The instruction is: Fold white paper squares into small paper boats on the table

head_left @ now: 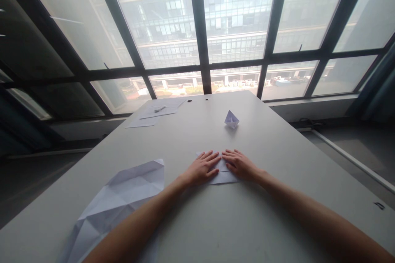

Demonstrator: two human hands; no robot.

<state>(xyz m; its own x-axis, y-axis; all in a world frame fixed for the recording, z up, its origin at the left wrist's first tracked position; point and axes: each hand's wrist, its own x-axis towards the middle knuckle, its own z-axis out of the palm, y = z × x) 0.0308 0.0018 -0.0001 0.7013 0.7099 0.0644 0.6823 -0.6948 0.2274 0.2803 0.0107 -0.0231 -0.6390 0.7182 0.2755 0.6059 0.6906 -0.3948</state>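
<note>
A folded sheet of white paper (224,178) lies flat on the table in front of me. My left hand (202,167) rests palm down on its left part, fingers stretched out. From the other side my right hand (240,164) presses flat on its right part, and the fingertips of both hands nearly meet near the far edge. Much of the paper is hidden under the hands. Beyond them stands a small folded paper boat (231,119). To the left, a large creased sheet of paper (123,193) lies partly under my left forearm.
The white table (191,135) stretches toward tall windows (234,16). Several flat paper sheets (142,122) lie at the far left, with a small pen-like object (159,109) on top. A small dark item (379,205) is near the right edge.
</note>
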